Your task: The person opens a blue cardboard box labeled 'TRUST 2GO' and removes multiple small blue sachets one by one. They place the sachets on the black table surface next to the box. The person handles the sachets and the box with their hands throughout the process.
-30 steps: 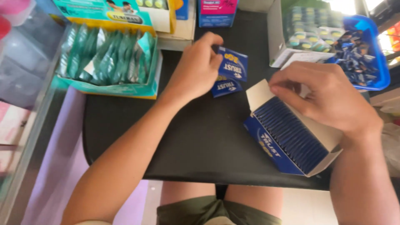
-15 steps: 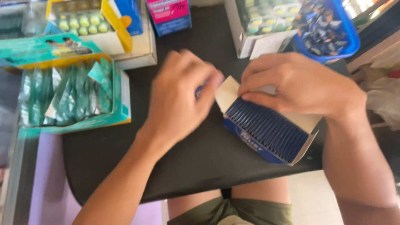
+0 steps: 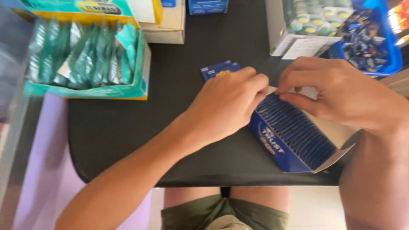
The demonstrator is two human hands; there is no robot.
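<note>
Picking sachets from the blue box, open on the black table. Left hand curled at the near end of the packed row, grip hidden; right hand pinching the sachet tops. Calls for a clean pinch on one. Two loose blue sachets just beyond the left hand.

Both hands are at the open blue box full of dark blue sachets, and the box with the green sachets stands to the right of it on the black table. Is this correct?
Not quite. In the head view both hands, left hand and right hand, are at the open blue box on the black table, but the box of green sachets stands to its left, not right.
</note>
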